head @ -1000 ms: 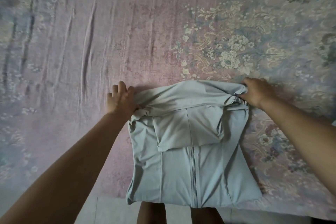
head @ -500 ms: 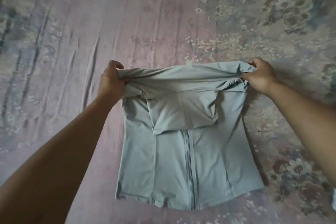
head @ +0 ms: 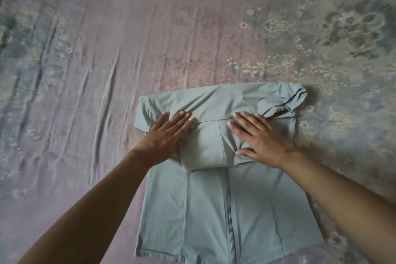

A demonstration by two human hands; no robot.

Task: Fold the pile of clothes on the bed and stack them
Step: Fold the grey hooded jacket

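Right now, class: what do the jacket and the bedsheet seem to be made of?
Jacket: probably a smooth, matte stretch knit; it lies in soft folds, with a zip down the front. Bedsheet: probably thin woven cloth, printed with flowers; it shows long fine creases.

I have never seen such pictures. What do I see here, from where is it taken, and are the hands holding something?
There is no machine here: a person wears a camera on the head, looking down at their own arms. On the bed sheet, pink with flowers, lies a pale green zip garment, its upper part folded down. The left hand and the right hand lie flat on that fold with straight fingers. They press the cloth; they grip nothing.
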